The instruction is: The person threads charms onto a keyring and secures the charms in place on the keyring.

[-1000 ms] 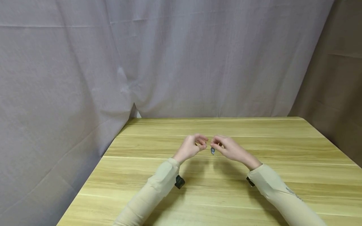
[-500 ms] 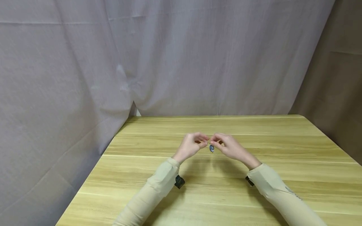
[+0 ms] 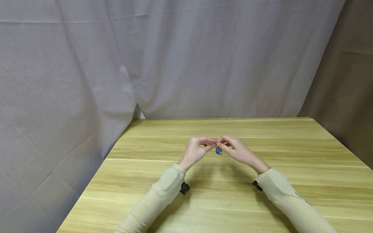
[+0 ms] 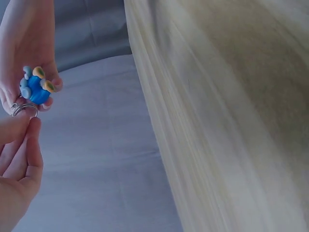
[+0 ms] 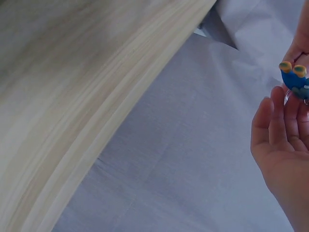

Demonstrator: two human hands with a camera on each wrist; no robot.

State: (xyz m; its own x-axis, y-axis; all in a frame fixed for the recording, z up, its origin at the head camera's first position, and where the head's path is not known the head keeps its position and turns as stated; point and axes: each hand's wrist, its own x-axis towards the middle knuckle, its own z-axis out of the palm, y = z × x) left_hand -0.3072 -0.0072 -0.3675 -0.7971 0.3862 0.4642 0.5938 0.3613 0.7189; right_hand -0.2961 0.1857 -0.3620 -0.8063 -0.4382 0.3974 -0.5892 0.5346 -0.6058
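Note:
A small keychain hangs between my hands above the table, made up of a blue figurine (image 3: pixel 219 151) with yellow-orange feet and a silver split ring (image 4: pixel 35 109). My left hand (image 3: pixel 194 150) pinches the ring between thumb and fingertips, as the left wrist view shows up close. From the other side my right hand (image 3: pixel 239 152) pinches the keychain near its top. The figurine (image 4: pixel 38 91) rests close against the right fingers in that wrist view. At the right wrist view's right edge the figurine (image 5: pixel 291 81) is partly cut off; the exact right fingertip contact is hidden.
A wood-grain table (image 3: pixel 221 200) lies below both hands. Grey cloth (image 3: pixel 186 58) hangs behind it and on the left, with a browner cloth (image 3: pixel 346 90) on the right. Each sleeve carries a dark wrist device (image 3: pixel 185 188).
My left fingertips have closed the small gap to the right hand and now grip the ring. The figurine has turned and risen slightly, showing more blue.

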